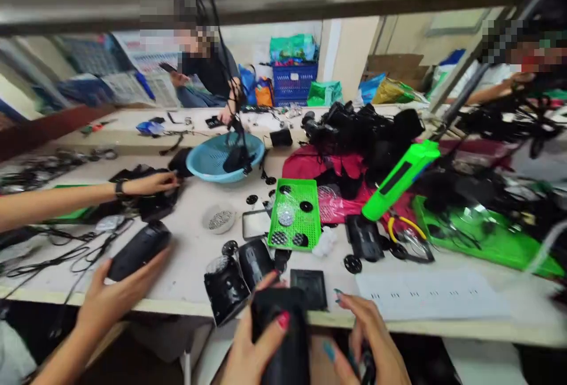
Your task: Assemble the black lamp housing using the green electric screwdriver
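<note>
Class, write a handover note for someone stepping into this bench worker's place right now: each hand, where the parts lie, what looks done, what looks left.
Left hand: closed around a black casing at the bench edge.
Right hand: fingers curled beside that casing; whether it grips anything is unclear.
Parts: two loose casings and a square black plate lie just ahead. The green tray behind them holds round discs. Yellow-handled pliers are to the right.
A co-worker's hand on the left holds its own dark housing.
Done: cannot tell from the held casing.
Left: casings and discs lie unjoined.

A pale workbench [186, 267] bears a green tray [295, 214] and blue basin [221, 157].
</note>
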### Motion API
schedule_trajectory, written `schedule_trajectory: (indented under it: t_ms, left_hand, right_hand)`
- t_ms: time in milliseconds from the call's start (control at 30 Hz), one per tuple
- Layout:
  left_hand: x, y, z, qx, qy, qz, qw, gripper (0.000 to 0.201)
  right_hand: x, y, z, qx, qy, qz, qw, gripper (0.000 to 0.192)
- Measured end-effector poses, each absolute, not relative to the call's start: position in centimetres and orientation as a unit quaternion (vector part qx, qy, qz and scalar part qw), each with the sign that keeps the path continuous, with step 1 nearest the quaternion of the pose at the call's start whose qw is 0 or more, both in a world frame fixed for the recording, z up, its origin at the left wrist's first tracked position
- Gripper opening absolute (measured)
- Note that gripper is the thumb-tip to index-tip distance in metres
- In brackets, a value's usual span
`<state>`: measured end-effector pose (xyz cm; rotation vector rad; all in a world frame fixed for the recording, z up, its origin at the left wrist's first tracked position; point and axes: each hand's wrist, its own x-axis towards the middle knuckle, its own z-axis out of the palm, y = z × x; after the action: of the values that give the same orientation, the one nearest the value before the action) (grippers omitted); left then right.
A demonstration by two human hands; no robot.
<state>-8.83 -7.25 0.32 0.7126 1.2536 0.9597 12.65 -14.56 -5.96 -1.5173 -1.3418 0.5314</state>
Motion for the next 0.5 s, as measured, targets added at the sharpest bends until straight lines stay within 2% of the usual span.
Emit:
schedule_trajectory:
  t_ms: [100, 200, 267, 367, 433, 500]
  left_hand:
    - [-6.0, -8.8, -0.2, 0.207, 0.6, 0.435, 0.639, 0.091]
    - [-6.5, -8.9, -0.2, 0.142, 0.573, 0.461, 0.662, 0.098]
    - [-7.0, -8.8, -0.4, 0.105, 0.54, 0.461, 0.696, 0.094]
    - [-6.6, -9.3, -1.0, 0.039, 0.533, 0.445, 0.718, 0.064]
    - [-6.0, -9.6, -1.3, 0.005, 0.553, 0.426, 0.716, 0.039]
    - [-5.4, -9.8, -1.4, -0.011, 0.561, 0.401, 0.724, 0.03]
  right_hand:
    - [15.2, -15.8, -4.8, -0.682, -0.582, 0.087, 0.434, 0.019]
    - [17.9, -15.9, -4.5, -0.758, -0.547, -0.001, 0.355, 0.036]
    - [19.3, -15.5, -4.7, -0.793, -0.487, 0.018, 0.366, 0.044]
    - [20.8, -14.4, -5.2, -0.8, -0.402, 0.123, 0.429, 0.036]
    - [21.6, -13.7, -5.5, -0.763, -0.415, 0.184, 0.46, 0.034]
    - [22.4, -13.2, -5.7, -0.717, -0.469, 0.228, 0.463, 0.031]
